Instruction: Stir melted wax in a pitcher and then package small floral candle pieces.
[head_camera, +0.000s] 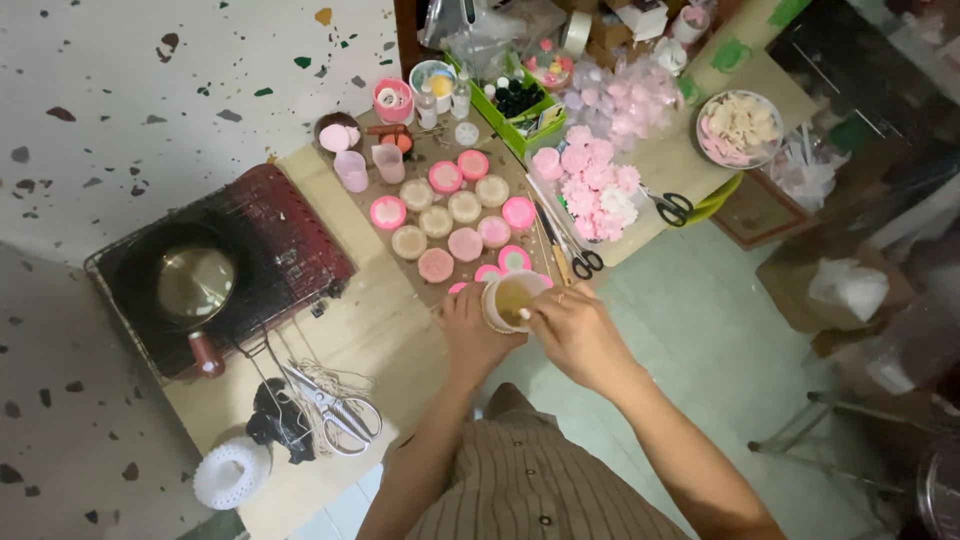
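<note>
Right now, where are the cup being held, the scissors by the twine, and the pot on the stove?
cup (511, 298), head view, yellowish inside
scissors (335, 408), head view, near the pivot
pot (195, 282), head view, shiny bottom

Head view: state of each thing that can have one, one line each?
cup: upright, open, yellowish liquid inside
left hand: gripping the cup
right hand: fingertips at the cup's rim
pot: on the burner, open
moulds: filled, pink or cream
black scissors: on the table, open or shut unclear
green box: open, holding bottles
</note>
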